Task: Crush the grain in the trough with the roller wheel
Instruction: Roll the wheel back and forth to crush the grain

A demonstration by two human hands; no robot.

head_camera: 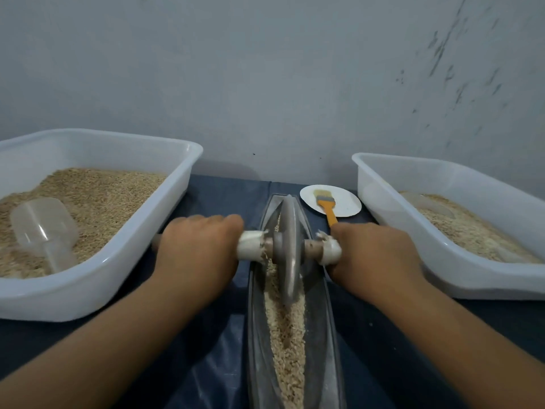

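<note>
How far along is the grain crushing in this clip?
Done: the trough is loaded with grain, and the roller wheel stands in it toward the far end. In hand: the left hand and right hand each grip an axle handle. Left: the near grain looks coarse with a groove down it, so more passes seem needed. The brush lies unused on the plate.

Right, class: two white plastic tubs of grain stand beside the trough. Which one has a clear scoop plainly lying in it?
The white plastic tub on the left: a clear plastic scoop lies on its grain. The white plastic tub on the right shows no such plain scoop.
</note>
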